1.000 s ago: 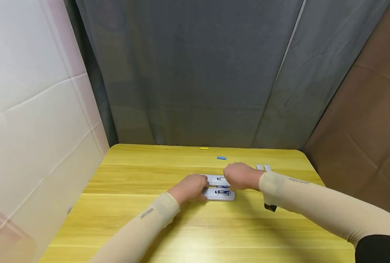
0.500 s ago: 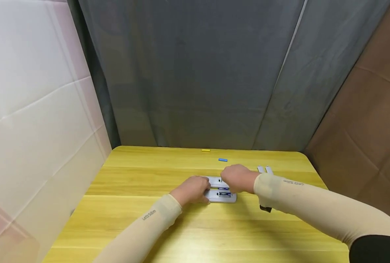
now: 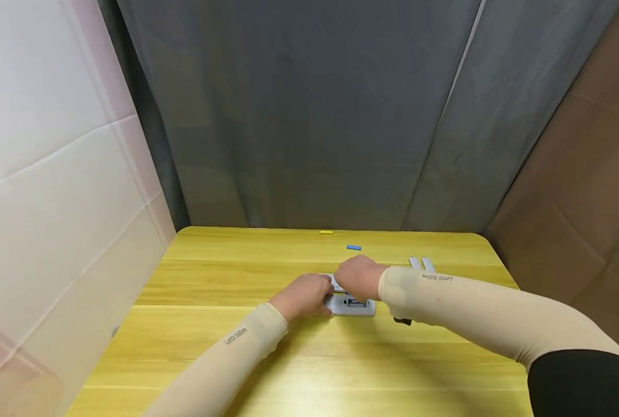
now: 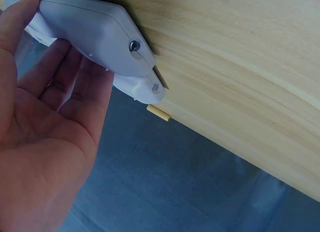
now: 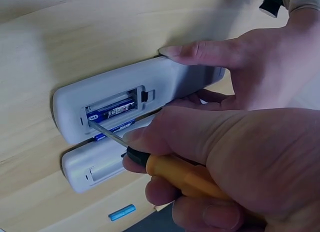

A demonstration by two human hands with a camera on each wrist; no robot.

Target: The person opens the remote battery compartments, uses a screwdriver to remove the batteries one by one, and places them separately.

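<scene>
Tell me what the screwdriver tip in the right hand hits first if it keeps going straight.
Likely the blue battery in the open compartment of the nearer remote; the right hand aims the screwdriver tip at its end, though contact is unclear.

matt plastic remotes on smooth wood table.
</scene>
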